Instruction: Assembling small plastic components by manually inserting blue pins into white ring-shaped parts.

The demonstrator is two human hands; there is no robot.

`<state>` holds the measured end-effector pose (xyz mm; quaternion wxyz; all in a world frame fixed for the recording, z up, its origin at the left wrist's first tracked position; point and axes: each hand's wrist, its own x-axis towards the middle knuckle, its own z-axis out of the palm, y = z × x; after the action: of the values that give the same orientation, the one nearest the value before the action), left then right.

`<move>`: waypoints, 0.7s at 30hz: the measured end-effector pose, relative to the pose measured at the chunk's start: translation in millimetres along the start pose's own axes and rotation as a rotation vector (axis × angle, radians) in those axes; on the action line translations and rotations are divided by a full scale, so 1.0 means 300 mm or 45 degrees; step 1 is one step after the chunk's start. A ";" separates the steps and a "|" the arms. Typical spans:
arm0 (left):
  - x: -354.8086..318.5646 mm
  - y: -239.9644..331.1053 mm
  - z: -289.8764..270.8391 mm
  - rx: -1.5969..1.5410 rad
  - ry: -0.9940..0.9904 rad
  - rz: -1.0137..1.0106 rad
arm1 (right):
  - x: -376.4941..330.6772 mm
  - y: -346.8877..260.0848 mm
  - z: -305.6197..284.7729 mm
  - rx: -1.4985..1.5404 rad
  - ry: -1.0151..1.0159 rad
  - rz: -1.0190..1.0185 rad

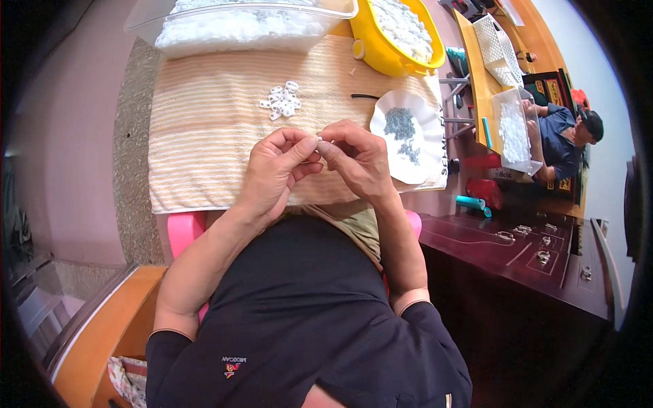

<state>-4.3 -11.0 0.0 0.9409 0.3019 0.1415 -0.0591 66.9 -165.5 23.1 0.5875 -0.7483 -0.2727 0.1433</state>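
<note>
Above the near half of a striped towel, my left hand [277,163] and my right hand [360,162] meet at the fingertips. Both pinch a small white plastic piece [318,139], mostly hidden by the fingers. Just beyond them lies a loose pile of small white plastic pieces with holes [281,103]. To the right of my right hand, a white wavy-rimmed plate [430,126] carries many tiny dark grey parts [400,124]. A thin black stick [365,96] lies by the plate's far left rim.
At the towel's [197,136] far edge stand a clear bin [330,10] and a yellow tub [364,41], both full of white pieces. Off to the right, a person in a dark cap [564,136] sits at another table with a clear bin [527,153]. A dark panelled surface [490,251] lies at lower right.
</note>
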 end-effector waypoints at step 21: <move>0.000 -0.014 0.001 0.081 0.044 0.019 | -0.136 0.076 -0.487 -0.931 0.443 0.198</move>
<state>-5.0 -14.6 -2.1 0.9287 0.3336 0.1536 -0.0513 117.3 -309.7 36.1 0.3075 -0.9392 -0.1449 -0.0479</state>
